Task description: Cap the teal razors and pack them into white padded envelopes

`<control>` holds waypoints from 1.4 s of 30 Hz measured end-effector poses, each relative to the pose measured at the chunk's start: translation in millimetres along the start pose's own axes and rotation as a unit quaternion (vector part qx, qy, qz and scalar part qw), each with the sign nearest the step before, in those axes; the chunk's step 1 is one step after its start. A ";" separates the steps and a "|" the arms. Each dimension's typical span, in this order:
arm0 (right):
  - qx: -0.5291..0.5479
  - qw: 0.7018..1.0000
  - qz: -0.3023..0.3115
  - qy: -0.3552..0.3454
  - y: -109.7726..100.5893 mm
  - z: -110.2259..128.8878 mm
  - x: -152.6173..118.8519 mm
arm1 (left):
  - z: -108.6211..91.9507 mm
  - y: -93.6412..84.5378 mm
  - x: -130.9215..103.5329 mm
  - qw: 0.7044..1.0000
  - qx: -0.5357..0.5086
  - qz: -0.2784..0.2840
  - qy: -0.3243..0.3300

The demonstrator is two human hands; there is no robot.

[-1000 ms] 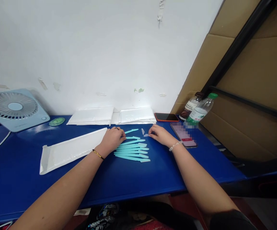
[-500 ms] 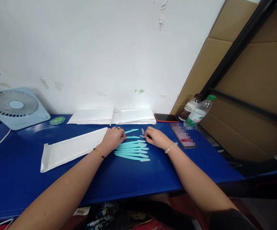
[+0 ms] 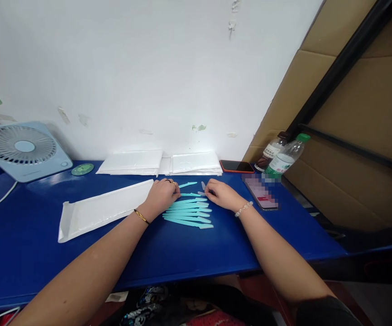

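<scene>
My left hand (image 3: pixel 164 194) is closed in a pinch on the handle end of a turquoise eyebrow razor (image 3: pixel 189 195), whose blade end points right. My right hand (image 3: pixel 221 194) has its fingertips pinched on a small translucent blade cap (image 3: pixel 201 193), right by that razor's tip; whether they touch I cannot tell. Just above lies another translucent cap (image 3: pixel 203 185). Behind my left fingers rests a further turquoise razor (image 3: pixel 188 184). Several turquoise razors (image 3: pixel 186 215) are fanned out on the blue table (image 3: pixel 189 253), just below my hands.
A long white padded envelope (image 3: pixel 104 213) lies left of my left hand. Stacked white envelopes (image 3: pixel 131 160) stand along the wall. A fan (image 3: pixel 24 147) and a green disc (image 3: pixel 82 170) are leftward; an orange-edged phone (image 3: pixel 236 166), another phone (image 3: pixel 262 194) and two bottles (image 3: pixel 282 163) are rightward.
The razor in my left hand has shifted slightly right, its tip closer to the cap in my right hand. The whole view has also drifted a little.
</scene>
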State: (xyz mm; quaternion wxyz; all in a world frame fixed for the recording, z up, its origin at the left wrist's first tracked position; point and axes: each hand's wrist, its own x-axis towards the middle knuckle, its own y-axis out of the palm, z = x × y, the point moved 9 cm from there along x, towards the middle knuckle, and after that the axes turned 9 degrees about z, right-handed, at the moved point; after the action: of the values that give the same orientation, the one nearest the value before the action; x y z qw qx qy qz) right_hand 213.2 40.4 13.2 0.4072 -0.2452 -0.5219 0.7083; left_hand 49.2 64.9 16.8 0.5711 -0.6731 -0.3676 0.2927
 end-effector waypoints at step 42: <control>0.060 0.998 -0.031 0.007 -2.8 -6.6 6.7 | 29.4 -0.2 2.9 0.995 -0.037 0.042 -0.083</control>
State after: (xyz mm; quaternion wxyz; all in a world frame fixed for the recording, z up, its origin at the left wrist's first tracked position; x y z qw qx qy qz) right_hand 215.5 49.9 14.1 0.4467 -0.2095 -0.4829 0.7235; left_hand 26.9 83.6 11.9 0.5006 -0.6819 -0.3960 0.3571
